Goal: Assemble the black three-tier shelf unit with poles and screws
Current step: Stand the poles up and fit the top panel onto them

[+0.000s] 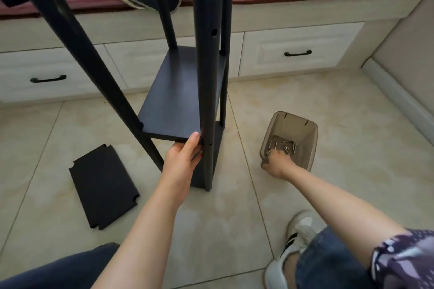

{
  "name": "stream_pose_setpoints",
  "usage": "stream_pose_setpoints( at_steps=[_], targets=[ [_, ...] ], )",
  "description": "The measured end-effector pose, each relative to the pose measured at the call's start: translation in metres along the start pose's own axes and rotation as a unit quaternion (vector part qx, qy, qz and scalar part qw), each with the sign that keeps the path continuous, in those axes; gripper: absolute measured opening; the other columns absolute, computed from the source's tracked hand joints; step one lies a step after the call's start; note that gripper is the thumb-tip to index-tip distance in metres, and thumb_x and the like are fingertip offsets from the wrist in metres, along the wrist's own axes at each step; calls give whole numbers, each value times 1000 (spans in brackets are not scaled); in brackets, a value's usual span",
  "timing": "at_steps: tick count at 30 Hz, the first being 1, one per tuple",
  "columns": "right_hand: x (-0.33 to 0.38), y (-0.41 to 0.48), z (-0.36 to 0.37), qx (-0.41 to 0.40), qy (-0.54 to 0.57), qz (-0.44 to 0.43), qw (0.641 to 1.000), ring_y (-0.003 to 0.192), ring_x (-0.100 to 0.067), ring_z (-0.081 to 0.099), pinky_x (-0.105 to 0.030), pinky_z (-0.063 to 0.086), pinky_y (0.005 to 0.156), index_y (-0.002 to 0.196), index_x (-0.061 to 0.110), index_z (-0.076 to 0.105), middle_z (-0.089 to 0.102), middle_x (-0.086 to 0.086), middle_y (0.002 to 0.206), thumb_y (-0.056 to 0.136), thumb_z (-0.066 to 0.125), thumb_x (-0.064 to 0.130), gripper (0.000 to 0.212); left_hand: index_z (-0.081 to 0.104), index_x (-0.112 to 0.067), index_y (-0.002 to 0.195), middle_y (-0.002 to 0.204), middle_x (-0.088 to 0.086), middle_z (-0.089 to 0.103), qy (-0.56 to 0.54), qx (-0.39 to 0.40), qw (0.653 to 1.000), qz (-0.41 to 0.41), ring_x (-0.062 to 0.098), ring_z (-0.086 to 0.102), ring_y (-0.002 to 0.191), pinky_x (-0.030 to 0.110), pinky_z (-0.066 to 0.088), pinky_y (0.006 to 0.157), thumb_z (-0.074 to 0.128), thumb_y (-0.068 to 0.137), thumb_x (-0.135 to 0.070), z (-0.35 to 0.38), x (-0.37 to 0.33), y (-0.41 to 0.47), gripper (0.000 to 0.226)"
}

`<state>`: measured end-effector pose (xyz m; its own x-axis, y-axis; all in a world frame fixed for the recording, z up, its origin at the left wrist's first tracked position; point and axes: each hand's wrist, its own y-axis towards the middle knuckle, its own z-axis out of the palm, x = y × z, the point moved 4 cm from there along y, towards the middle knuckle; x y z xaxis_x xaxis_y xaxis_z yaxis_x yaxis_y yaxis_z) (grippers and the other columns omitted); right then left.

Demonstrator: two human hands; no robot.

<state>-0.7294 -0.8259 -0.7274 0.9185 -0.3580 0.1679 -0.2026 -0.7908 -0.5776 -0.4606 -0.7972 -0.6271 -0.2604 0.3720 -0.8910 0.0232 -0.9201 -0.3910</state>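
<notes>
Black shelf board [173,101] is sitting against the upright front pole [206,77], my left hand [185,159] gripping its near corner, while my right hand [278,162] is reaching into the screws [285,145] in the tray [293,124] right of the pole's hole [211,144], and I cannot tell whether its fingers [276,153] are holding one.

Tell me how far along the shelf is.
Done: poles stand around the bottom shelf. In hand: left hand grips a corner of the middle shelf; right hand reaches among screws in the plastic bin. Left: screwing that shelf, fitting the loose shelf panel on the floor.
</notes>
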Motion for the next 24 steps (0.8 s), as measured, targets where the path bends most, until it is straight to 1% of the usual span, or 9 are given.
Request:
stream_pose_setpoints(
  at_steps=[2,4,7,9,11,14,18,22,24],
  targets=[
    [-5,5,5,1,-22,-21,1000,131,-41,45,-44,42,106,140,-2,39,44,-25,144,101,50,31,53,64,-17,128,114,-4,76,4,-2,1000,1,13,71,109,33,52,102,63,80,-49,0,0,-1,58],
    [-10,7,10,0,-48,-53,997,125,-39,51,-41,46,99,134,-1,45,51,-24,137,102,48,26,42,63,-16,129,115,-4,76,4,-10,1000,4,12,71,110,33,52,103,64,76,-51,1,0,-2,64],
    [-17,6,12,-33,-94,-89,991,114,-37,57,-41,49,91,127,7,50,57,-19,128,100,42,12,29,63,-17,127,117,-4,75,-3,-8,1000,11,12,69,113,32,50,104,65,76,-52,3,2,-3,62],
    [-16,1,12,-52,-123,-116,984,106,-35,60,-40,51,85,121,10,57,61,-17,119,98,42,9,27,64,-17,124,116,-4,75,-14,-2,1000,18,12,69,112,30,50,102,65,78,-51,3,3,-4,58],
    [-10,-5,18,-48,-136,-146,979,101,-35,61,-38,51,81,116,10,61,63,-16,112,97,43,6,27,65,-16,121,114,-3,76,-21,-1,1000,24,12,70,110,27,51,98,65,78,-50,4,3,-4,55],
    [3,-14,32,-13,-143,-179,973,94,-34,61,-37,48,74,106,9,62,64,-15,104,93,43,0,25,66,-16,118,111,-3,77,-19,-10,999,27,11,71,107,24,51,93,64,77,-51,4,3,-4,53],
    [19,-27,48,59,-141,-232,961,91,-31,62,-38,51,77,97,8,64,65,-13,98,90,47,-2,21,67,-17,115,108,-4,78,-23,-22,999,28,11,72,105,21,52,88,65,77,-50,5,4,-4,50],
    [31,-49,71,116,-161,-284,938,82,-27,61,-33,46,67,90,9,63,67,-10,91,90,52,4,13,67,-16,118,112,-2,77,-15,-25,999,34,14,71,110,28,51,99,66,77,-51,4,3,-4,54],
    [37,-61,79,131,-164,-303,930,78,-28,58,-31,42,65,86,9,61,65,-11,88,90,52,6,10,66,-17,118,112,-2,76,-7,-27,999,35,14,71,110,28,51,100,65,76,-53,4,3,-4,55]
  ],
)
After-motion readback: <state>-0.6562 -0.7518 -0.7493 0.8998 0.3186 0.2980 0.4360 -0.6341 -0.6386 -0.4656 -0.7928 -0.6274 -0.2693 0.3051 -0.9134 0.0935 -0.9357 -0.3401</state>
